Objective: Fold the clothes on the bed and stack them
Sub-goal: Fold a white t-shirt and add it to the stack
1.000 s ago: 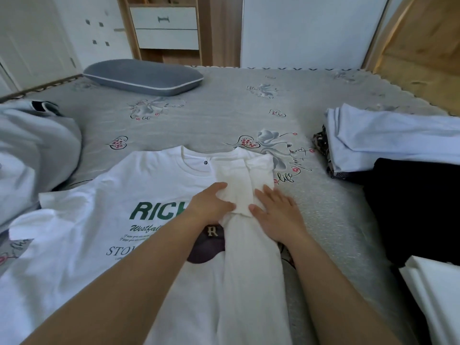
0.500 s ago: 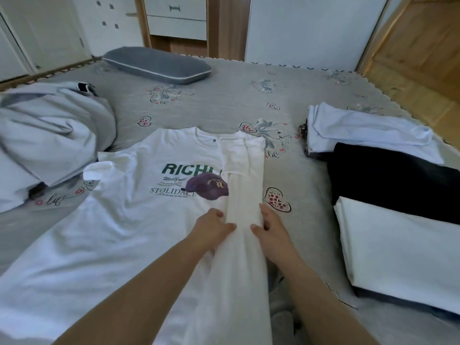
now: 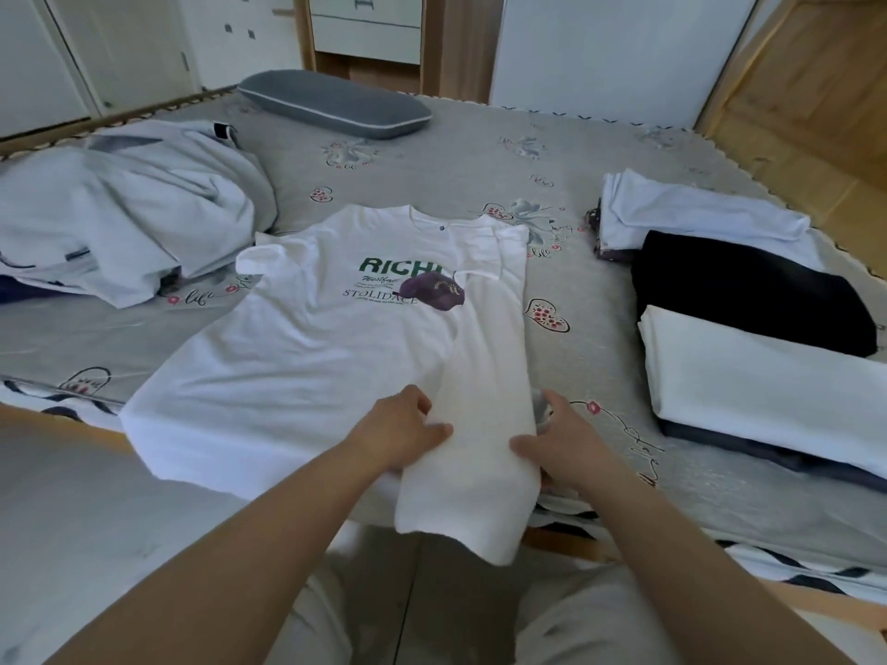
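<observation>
Head view: white tee (image 3: 307,357) lies flat on the bed (image 3: 456,170), right side folded in as a long strip whose hem hangs over the near edge. Left hand (image 3: 398,431) rests on the strip's left edge, fingers loosely bent. Right hand (image 3: 559,443) grips the strip's right edge, thumb on top. Folded stack (image 3: 749,328) at right, unfolded pile (image 3: 120,208) at left, pillow (image 3: 336,103) at far end.
</observation>
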